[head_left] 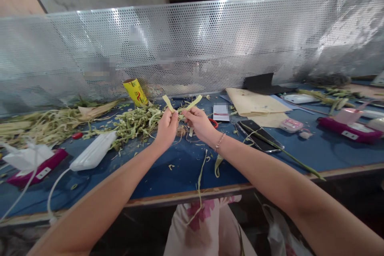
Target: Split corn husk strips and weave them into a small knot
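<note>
My left hand [168, 128] and my right hand [199, 122] are close together above the blue table, each with thumb and fingers pinched. From the left one a flat, pale yellow-green plant strip [168, 103] sticks up to the left. A similar plant strip [194, 103] slants up to the right from the right one. Whether they are two strips or one folded strip is hidden by my fingers. Behind my left hand lies a heap of short, knotted green plant pieces [135, 124]. Loose thin strands [200, 174] hang over the table's front edge.
A yellow tube [136, 92] leans behind the heap. To the left are dried leaves [99, 110], a white power bank [93, 154] with cable and a tissue pack [39, 168]. To the right are a phone [261, 135], brown paper [258, 102] and a pink case [291, 125]. A perforated metal screen [210, 44] stands behind.
</note>
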